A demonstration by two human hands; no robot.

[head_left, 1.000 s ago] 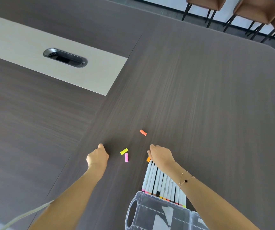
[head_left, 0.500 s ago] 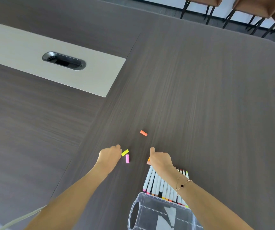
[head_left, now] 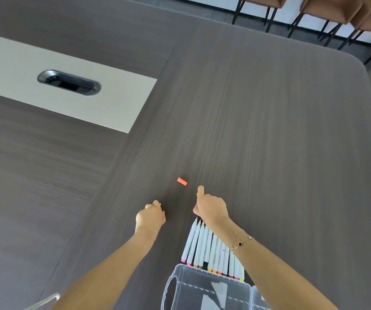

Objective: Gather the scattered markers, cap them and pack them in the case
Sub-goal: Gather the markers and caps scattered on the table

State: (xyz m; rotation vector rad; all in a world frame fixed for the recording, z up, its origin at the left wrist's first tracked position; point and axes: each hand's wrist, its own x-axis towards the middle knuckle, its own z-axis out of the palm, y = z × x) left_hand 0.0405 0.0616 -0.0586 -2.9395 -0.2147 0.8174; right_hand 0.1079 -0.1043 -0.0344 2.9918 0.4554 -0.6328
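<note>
Near the table's (head_left: 269, 130) front edge, your left hand (head_left: 150, 217) pinched a yellow cap (head_left: 159, 204); your right hand's (head_left: 210, 208) grip I cannot tell; seat caps squarely.

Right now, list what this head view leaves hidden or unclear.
- Left hand: what its curled fingers hold; only a yellow sliver shows.
- Right hand: its grasp, hidden by its back.
- Markers: several tips covered by the right wrist.
- Clear case: cut off by the bottom edge.
</note>
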